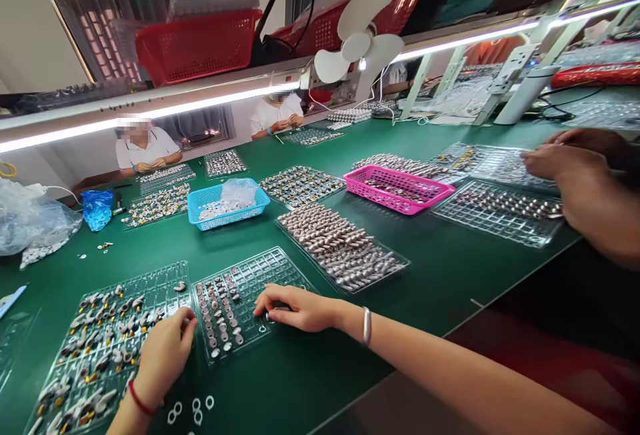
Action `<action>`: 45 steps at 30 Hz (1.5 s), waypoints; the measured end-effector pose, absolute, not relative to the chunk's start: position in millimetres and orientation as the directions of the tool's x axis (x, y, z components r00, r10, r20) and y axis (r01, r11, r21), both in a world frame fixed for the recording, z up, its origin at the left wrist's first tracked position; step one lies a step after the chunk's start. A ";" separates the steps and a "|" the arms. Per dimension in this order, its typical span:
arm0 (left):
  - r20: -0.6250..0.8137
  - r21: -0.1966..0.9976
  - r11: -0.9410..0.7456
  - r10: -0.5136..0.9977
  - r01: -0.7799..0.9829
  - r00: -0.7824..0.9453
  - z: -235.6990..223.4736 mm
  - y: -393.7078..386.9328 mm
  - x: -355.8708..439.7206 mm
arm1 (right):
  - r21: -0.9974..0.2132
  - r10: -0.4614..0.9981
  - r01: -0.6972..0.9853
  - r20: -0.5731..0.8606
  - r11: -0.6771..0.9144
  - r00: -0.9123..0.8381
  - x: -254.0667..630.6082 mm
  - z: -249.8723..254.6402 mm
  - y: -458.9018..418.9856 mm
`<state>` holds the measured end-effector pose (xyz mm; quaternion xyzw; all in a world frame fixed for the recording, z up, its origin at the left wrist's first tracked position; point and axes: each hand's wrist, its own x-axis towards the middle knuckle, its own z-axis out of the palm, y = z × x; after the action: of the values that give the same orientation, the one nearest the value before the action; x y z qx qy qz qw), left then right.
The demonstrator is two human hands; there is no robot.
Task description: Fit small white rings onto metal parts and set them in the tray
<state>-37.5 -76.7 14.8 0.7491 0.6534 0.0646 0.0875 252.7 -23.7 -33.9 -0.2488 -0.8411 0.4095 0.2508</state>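
Note:
My left hand (167,352), with a red cord at its wrist, is closed with its fingers curled down over the right edge of a clear tray of earbud parts (107,335). Whatever it may hold is hidden. My right hand (295,307), wearing a silver bangle, bends over the right side of another clear tray (270,265). Its thumb and fingers are drawn together near a small whitish piece that I cannot make out. Columns of small round caps (220,315) fill that tray's left half. Several white rings (196,405) lie on the green table below my left hand.
Beyond my right hand is a tray stacked with grey earbud parts (345,248). A blue basket (227,220) and a pink basket (400,205) stand farther back. At the right, a co-worker's hands (565,155) hover over trays. A lit shelf with a fan (356,45) spans the back.

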 end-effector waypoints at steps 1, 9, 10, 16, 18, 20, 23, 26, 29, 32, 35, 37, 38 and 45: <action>-0.002 0.219 -0.147 0.989 0.965 0.151 16.3 -71.9 -32.3 | -0.811 0.631 0.214 0.227 0.545 -0.742 251.0 -33.7 -25.9; 0.024 0.242 -0.219 0.975 0.945 0.219 20.0 9.4 30.6 | -0.801 0.715 0.238 0.301 0.549 -0.631 223.8 -25.7 -44.1; 0.014 0.250 -0.210 0.977 0.945 0.214 17.9 18.7 35.9 | -0.799 0.722 0.245 0.307 0.550 -0.620 221.1 -26.5 -46.5; -0.023 0.365 -0.162 0.983 0.917 0.183 8.8 43.4 46.8 | -0.802 0.751 0.243 0.339 0.545 -0.567 219.5 -31.9 -49.3; -0.021 0.439 -0.150 0.984 0.886 0.177 10.5 39.0 47.5 | -0.815 0.767 0.227 0.352 0.533 -0.536 222.3 -28.9 -49.1; -0.017 0.533 -0.137 0.985 0.835 0.173 13.4 25.6 48.2 | -0.830 0.786 0.207 0.366 0.518 -0.498 224.8 -23.7 -53.3; -0.027 0.696 -0.116 0.982 0.709 0.186 16.7 -13.2 47.3 | -0.838 0.798 0.148 0.424 0.525 -0.428 226.2 -15.9 -71.2; -0.064 0.842 -0.053 0.978 0.538 0.197 17.0 -65.3 40.6 | -0.786 0.751 0.068 0.557 0.614 -0.355 223.5 -11.2 -97.9; -0.120 0.919 0.043 0.977 0.391 0.174 13.3 -112.9 29.8 | -0.705 0.666 0.061 0.634 0.707 -0.392 216.3 -9.4 -121.2; -0.204 0.962 0.181 0.974 0.206 0.096 4.7 -145.4 21.7 | -0.623 0.589 0.101 0.657 0.776 -0.471 206.6 -9.6 -135.2; -0.357 0.922 0.344 0.933 -0.180 -0.046 -4.8 -162.9 19.3 | -0.521 0.535 0.188 0.668 0.833 -0.518 198.4 -11.0 -142.3; -0.401 0.878 0.348 0.910 -0.330 -0.108 -8.9 -168.8 20.1 | -0.487 0.532 0.237 0.660 0.841 -0.530 195.1 -11.9 -145.4; -0.397 0.874 0.331 0.909 -0.355 -0.129 -10.4 -170.7 21.0 | -0.486 0.539 0.253 0.651 0.837 -0.534 194.1 -12.3 -146.8; -0.296 0.923 0.205 0.919 -0.324 -0.262 -19.6 -185.2 26.0 | -0.551 0.591 0.247 0.628 0.797 -0.507 190.3 -11.1 -157.9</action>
<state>26.0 -185.2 -19.6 0.2686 0.5529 0.5705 0.5447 190.3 -157.9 -11.1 -0.2481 -0.8447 0.1997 0.4301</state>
